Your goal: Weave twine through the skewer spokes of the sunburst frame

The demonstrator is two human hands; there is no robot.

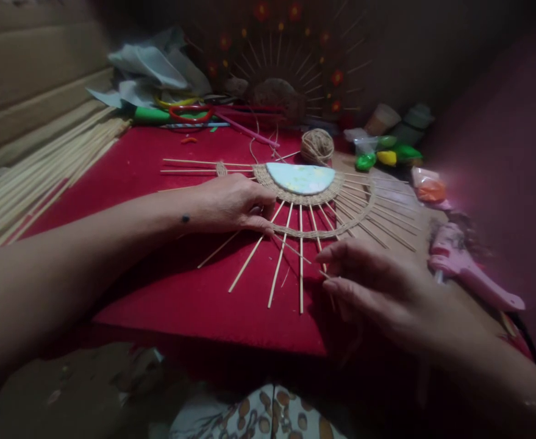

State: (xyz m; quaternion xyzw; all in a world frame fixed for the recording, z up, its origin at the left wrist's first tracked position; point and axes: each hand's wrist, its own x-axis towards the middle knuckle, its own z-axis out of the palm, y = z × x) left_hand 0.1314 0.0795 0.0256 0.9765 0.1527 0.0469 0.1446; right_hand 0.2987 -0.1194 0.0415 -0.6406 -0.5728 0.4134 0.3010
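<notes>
A half-round fan-shaped piece of thin sticks and woven twine (300, 234) lies on the red table, its sticks spreading toward me and to both sides. Its flat centre is a pale blue half-disc (300, 178) edged with woven twine. My left hand (244, 204) is closed on the outer twine band at the left, thumb and fingers pinching it. From there a loose strand of twine (293, 249) runs to my right hand (372, 277). The right thumb and fingers are closed around this strand, above the front sticks; the exact grip is partly blurred.
A twine ball (318, 145) sits behind the fan. Long sticks (61, 161) are piled at left. At right lie a pink glue gun (471, 268) and small coloured packets (386, 157). Red-handled scissors (191, 114) and cloth (153, 67) are at the back. The table's front edge is near.
</notes>
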